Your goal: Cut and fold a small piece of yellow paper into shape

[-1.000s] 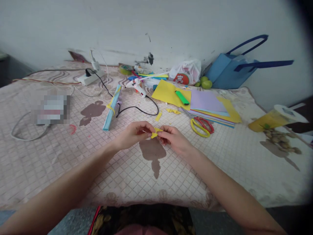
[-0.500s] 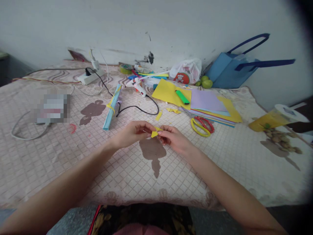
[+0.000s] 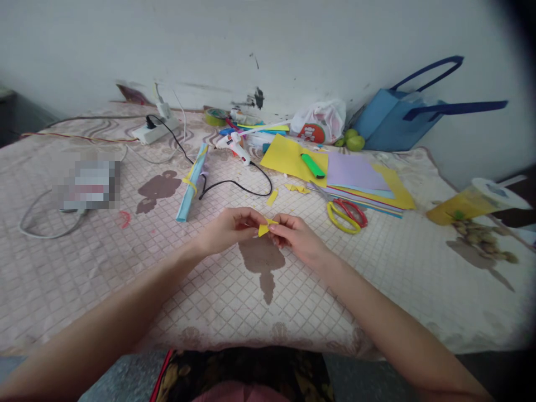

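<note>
A small folded piece of yellow paper point(image 3: 263, 229) is held between my two hands above the patterned tablecloth. My left hand point(image 3: 233, 229) pinches its left side between thumb and fingers. My right hand point(image 3: 293, 234) has its thumb pressed on the right side, fingers curled beneath. The fingertips cover part of the paper. Just beyond my hands lie a short yellow paper strip point(image 3: 272, 197) and some twisted yellow paper pieces point(image 3: 297, 189). To the right, scissors point(image 3: 345, 216) with red and yellow handles rest on the cloth.
A glue gun point(image 3: 237, 148) with a black cord lies behind my hands, left of stacked coloured paper point(image 3: 355, 170) bearing a green marker point(image 3: 312, 166). A rolled blue paper tube point(image 3: 192, 184) lies left. A drink cup point(image 3: 464, 204), blue bag point(image 3: 393, 120) and power strip point(image 3: 154, 131) stand farther out.
The yellow paper has tilted slightly between my fingers. Both hands keep nearly the same place and grip; everything else lies as before.
</note>
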`<state>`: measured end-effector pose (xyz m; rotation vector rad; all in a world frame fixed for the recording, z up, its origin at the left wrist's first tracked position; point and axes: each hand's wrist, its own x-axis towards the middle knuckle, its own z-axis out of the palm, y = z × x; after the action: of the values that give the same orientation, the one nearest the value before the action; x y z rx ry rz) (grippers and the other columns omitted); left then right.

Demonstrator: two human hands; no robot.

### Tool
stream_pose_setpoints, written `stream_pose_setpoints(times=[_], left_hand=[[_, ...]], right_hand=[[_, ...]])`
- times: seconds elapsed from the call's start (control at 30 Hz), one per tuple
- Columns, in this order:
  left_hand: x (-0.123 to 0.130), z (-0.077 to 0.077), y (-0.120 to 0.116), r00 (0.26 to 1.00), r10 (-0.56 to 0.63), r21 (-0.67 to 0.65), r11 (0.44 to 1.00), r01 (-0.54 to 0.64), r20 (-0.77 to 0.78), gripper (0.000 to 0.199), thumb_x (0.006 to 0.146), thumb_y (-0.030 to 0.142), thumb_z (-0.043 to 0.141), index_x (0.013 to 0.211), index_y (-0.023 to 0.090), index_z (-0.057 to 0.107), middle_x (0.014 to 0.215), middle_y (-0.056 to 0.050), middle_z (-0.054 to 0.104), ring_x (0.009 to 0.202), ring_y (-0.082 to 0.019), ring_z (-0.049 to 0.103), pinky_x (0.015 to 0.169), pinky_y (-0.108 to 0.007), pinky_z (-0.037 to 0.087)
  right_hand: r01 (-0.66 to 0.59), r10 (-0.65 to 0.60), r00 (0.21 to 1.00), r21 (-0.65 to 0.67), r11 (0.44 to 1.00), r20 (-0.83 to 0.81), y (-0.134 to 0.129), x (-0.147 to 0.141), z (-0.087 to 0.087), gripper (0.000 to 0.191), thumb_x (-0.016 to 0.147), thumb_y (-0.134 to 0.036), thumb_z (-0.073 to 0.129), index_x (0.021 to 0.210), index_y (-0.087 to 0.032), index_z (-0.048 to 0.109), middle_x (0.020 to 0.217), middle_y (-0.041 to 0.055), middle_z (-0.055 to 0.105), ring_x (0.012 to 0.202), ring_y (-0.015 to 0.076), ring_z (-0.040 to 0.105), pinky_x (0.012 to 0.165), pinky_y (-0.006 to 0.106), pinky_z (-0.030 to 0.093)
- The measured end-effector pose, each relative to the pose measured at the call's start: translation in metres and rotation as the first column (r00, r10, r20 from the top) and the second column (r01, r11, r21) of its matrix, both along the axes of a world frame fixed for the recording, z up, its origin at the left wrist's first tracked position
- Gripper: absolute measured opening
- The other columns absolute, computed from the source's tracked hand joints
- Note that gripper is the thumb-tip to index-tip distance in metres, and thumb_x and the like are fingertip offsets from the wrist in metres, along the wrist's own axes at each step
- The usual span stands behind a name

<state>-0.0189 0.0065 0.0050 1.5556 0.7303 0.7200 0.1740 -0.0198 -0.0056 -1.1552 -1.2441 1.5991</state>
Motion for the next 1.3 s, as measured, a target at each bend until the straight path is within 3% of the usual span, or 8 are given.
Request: stream_pose_setpoints(times=[0.3, 0.57, 1.3], left_hand=[[0.007, -0.003, -0.005, 0.996, 0.084, 0.052, 0.995, -0.084, -0.003, 0.017, 0.076, 0.025, 0.067, 0.089, 0.014, 0.065, 0.09, -0.008, 0.069, 0.086, -0.017, 0.064, 0.08, -0.03, 0.05], [0.012, -0.01, -0.005, 0.984, 0.15, -0.128, 0.982, -0.137, 0.1, 0.016, 0.075, 0.024, 0.069, 0.086, 0.013, 0.064, 0.083, -0.004, 0.069, 0.08, -0.013, 0.063, 0.076, -0.025, 0.048], [0.016, -0.012, -0.006, 0.957, 0.267, -0.205, 0.949, -0.24, 0.116, 0.021, 0.071, 0.029, 0.072, 0.077, 0.012, 0.061, 0.071, -0.001, 0.063, 0.066, -0.009, 0.057, 0.065, -0.023, 0.046]], right_hand=[[0.053, -0.056, 0.998, 0.068, 0.996, 0.038, -0.003, -0.004, -0.001, 0.023, 0.072, -0.035, 0.067, 0.064, -0.018, 0.054, 0.057, -0.0037, 0.052, 0.052, 0.0086, 0.046, 0.049, 0.023, 0.034], [0.075, -0.078, 0.996, 0.087, 0.993, 0.033, -0.002, -0.004, -0.005, 0.024, 0.074, -0.037, 0.067, 0.067, -0.018, 0.054, 0.058, -0.0034, 0.053, 0.053, 0.0093, 0.048, 0.05, 0.024, 0.035], [0.077, -0.082, 0.995, 0.101, 0.992, 0.054, -0.002, -0.005, -0.005, 0.022, 0.075, -0.037, 0.067, 0.068, -0.018, 0.056, 0.058, -0.0039, 0.053, 0.052, 0.0087, 0.047, 0.05, 0.023, 0.035]])
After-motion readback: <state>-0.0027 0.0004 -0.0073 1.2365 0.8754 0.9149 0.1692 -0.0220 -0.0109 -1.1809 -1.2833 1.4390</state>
